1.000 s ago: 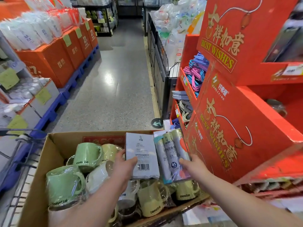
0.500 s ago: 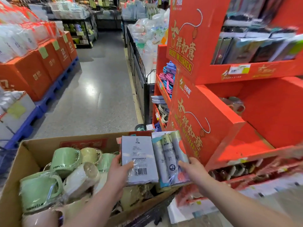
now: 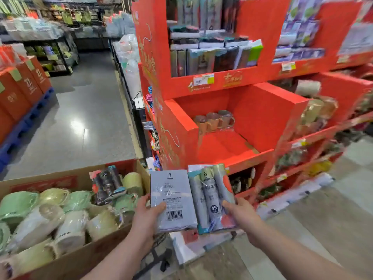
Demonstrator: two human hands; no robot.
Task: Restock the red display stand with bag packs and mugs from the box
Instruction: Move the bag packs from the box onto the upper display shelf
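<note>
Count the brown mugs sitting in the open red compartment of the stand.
3 brown mugs, side by side in a row at the compartment's back left corner; none seem hidden.

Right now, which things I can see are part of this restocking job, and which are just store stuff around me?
Job:
left hand holding grey pack
right hand holding roll pack
box of mugs
red display stand

Lying about:
orange boxes
hanging cords

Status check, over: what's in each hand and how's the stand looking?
Left hand grips grey pack; right hand grips roll pack. Both held short of red stand. Middle bin holds few brown mugs. Path clear.
</note>
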